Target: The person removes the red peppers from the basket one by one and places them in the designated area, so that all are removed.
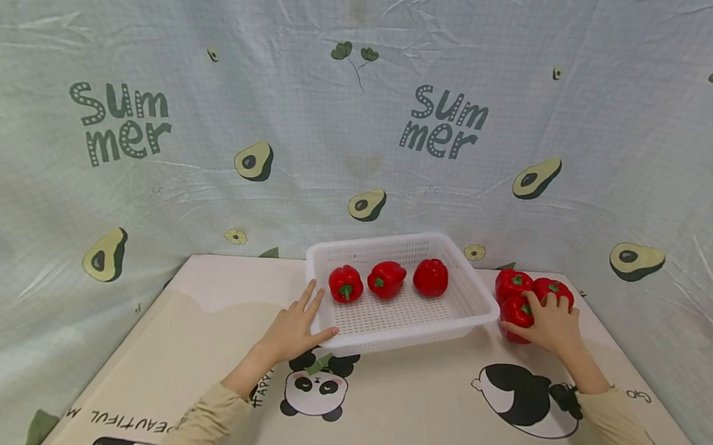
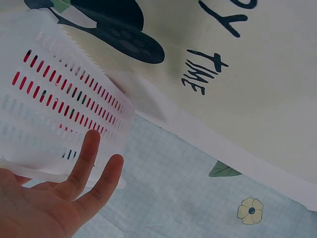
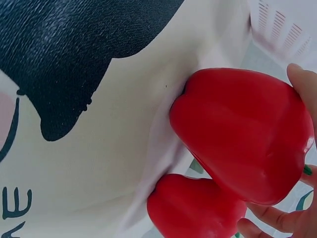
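A white plastic basket (image 1: 381,321) with slotted walls holds 3 red bell peppers: one at left (image 1: 346,284), one in the middle (image 1: 386,280) and one at right (image 1: 431,278). My left hand (image 1: 293,327) rests on the basket's near left corner with its fingers spread along the wall. To the right of the basket, my right hand (image 1: 551,325) grips the front bell pepper (image 3: 242,134), thumb on one side and fingers on the other. Two more bell peppers, one behind it (image 1: 512,283) and one behind the fingers (image 1: 557,290), sit close against it.
The table (image 1: 419,414) has a pale cover printed with pandas and lettering. A light sheet (image 1: 313,126) with avocado prints hangs behind and at both sides. The basket's right rim stands close to the loose peppers.
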`<state>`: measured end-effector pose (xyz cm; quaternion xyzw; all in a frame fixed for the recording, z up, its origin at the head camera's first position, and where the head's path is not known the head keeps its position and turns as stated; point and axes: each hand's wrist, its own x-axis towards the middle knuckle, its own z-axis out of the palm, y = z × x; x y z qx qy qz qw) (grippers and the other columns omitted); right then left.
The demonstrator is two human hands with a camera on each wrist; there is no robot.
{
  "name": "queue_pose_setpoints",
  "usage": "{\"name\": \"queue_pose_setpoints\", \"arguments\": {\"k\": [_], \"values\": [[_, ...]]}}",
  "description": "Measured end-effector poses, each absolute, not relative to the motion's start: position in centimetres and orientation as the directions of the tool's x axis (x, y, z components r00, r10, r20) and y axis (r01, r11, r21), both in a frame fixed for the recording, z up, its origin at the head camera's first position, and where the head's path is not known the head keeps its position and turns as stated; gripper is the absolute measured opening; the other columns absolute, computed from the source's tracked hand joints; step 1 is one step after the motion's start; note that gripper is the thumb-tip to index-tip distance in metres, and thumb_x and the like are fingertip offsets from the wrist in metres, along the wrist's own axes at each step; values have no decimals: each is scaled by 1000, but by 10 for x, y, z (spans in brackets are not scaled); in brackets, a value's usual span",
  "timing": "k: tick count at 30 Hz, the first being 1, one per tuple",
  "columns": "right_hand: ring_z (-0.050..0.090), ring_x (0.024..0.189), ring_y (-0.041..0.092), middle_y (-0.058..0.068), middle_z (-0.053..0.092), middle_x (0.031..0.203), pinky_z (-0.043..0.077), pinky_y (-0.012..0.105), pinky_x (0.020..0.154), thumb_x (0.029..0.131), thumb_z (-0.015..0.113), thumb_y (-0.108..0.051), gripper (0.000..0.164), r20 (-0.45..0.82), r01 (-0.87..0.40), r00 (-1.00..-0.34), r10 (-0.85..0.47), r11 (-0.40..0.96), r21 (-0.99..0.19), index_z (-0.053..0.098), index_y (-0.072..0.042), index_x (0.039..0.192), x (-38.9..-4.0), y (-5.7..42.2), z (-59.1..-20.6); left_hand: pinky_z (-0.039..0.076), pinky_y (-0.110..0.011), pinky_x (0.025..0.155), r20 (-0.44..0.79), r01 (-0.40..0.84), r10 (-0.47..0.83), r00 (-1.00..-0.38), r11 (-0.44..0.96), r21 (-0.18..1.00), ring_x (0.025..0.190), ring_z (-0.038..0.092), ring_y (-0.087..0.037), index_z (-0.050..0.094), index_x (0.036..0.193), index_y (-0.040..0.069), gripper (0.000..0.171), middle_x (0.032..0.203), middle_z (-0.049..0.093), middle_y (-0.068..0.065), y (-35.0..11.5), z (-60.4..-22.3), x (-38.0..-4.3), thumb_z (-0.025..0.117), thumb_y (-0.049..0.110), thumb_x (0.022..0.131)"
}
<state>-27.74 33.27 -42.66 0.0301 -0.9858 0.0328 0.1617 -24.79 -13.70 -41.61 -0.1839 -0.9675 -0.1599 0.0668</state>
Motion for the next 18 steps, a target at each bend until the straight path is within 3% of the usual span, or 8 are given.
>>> {"name": "queue_pose_setpoints", "arguments": {"k": [18], "values": [[29, 106, 54, 38, 38, 114, 32, 70, 78, 66, 71, -44, 76, 320, -62, -946, -42, 997, -53, 39, -2, 120, -276, 332, -423, 38, -59, 88, 190, 378, 335, -923, 880, 287, 119, 44, -41, 25, 141, 7, 82, 150, 13, -14, -138, -417, -249, 47, 58, 81]]}}
